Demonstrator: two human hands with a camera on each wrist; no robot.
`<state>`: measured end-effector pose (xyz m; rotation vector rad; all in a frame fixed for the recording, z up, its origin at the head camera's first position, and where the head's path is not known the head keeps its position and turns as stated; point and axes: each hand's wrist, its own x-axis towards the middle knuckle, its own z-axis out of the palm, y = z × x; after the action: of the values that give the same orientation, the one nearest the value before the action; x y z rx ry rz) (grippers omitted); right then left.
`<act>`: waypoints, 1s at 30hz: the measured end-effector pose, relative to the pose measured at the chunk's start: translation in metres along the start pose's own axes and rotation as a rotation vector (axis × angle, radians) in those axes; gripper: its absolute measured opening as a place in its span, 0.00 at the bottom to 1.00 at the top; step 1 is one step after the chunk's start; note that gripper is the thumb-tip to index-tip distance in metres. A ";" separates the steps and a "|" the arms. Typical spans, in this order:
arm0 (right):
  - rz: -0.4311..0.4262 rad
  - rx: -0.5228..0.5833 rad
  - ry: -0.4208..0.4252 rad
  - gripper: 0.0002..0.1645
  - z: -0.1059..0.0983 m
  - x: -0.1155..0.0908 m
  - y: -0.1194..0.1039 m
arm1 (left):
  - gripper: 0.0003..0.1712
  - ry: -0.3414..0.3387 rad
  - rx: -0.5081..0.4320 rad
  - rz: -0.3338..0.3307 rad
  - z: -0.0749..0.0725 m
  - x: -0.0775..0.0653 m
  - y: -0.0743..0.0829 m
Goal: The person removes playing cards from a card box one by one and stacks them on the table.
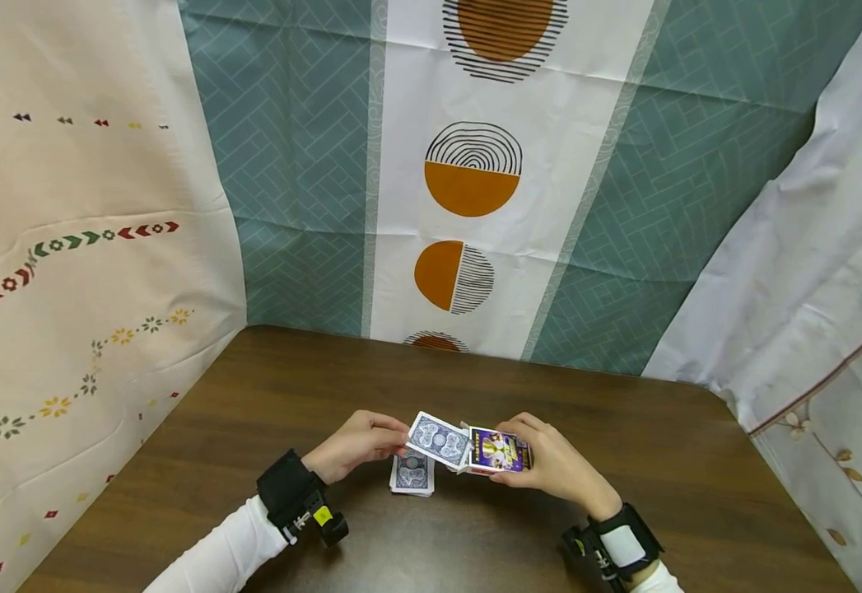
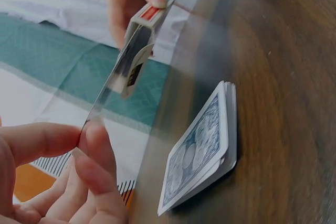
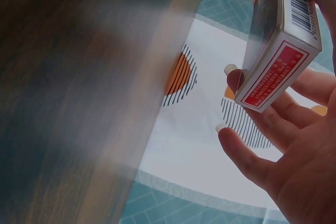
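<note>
Head view: with my left hand (image 1: 357, 445) I pinch a playing card (image 1: 440, 440) between thumb and fingers, back side up. It sticks out to the right of my fingertips, and its far end is at the open mouth of the card box (image 1: 500, 450). I grip that box in my right hand (image 1: 552, 463), thumb on the near edge and fingers around the far one; one finger stands off it. I can't tell how deep the card reaches inside.

Just right of my left fingertips, lower down, a stack of cards (image 1: 412, 478) lies on the brown table (image 1: 327, 375), its edges a little uneven. From above, the held card hides part of it. Black straps (image 1: 286, 487) sit behind my hands on both wrists. Beyond my hands, past the table's far edge, hangs a green and white cloth (image 1: 305, 181).
</note>
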<state>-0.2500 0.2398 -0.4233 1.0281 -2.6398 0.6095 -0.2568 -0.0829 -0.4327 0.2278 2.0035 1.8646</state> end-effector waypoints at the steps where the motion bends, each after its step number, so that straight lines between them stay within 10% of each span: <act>1: 0.001 0.001 0.002 0.35 0.000 0.000 0.001 | 0.20 0.018 -0.004 0.003 -0.001 0.000 0.001; 30: -0.006 -0.005 0.011 0.35 0.002 0.000 0.006 | 0.12 0.212 0.217 -0.037 -0.017 0.031 -0.015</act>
<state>-0.2541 0.2429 -0.4268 1.0284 -2.6266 0.6045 -0.2891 -0.0882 -0.4520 0.0530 2.3385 1.7101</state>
